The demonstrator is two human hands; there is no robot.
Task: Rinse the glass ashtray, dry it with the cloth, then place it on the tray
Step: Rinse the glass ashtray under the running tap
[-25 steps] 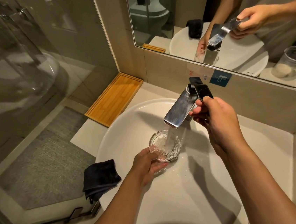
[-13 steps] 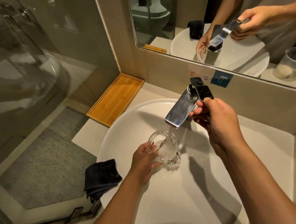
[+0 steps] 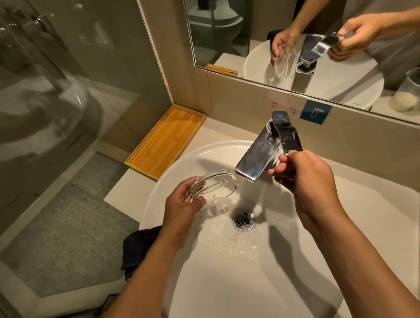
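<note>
A white oval basin (image 3: 365,220) set in a pale bathroom counter fills the near field, under warm, dim light. Nearest on the left, a dark cloth (image 3: 137,246) lies at the basin's left edge, partly covered by the left forearm, so its full extent and fold cannot be read. Above the basin, the left hand (image 3: 180,208) grips the glass ashtray (image 3: 214,187) by its left rim, fingers curled round the edge, the ashtray tilted on its side and held clear of the water, just left of the stream. The stream (image 3: 255,193) falls from the chrome tap (image 3: 258,159) onto the drain (image 3: 244,220). The right hand (image 3: 307,184) is closed on the tap lever (image 3: 286,132), thumb and fingers pinching its end. Judged status: rinsing appears at or near its end — water is running and the ashtray sits outside it; drying and placement are not yet done. Farther back on the left, the wooden tray (image 3: 165,140) sits bare on the counter against the wall, well apart from the ashtray. Beyond it, the mirror (image 3: 214,16) repeats both hands. Not determinable — whether residue remains on the glass, how wet it is, and which way the lever is about to go. The left glass screen shows only blurred reflections.
</note>
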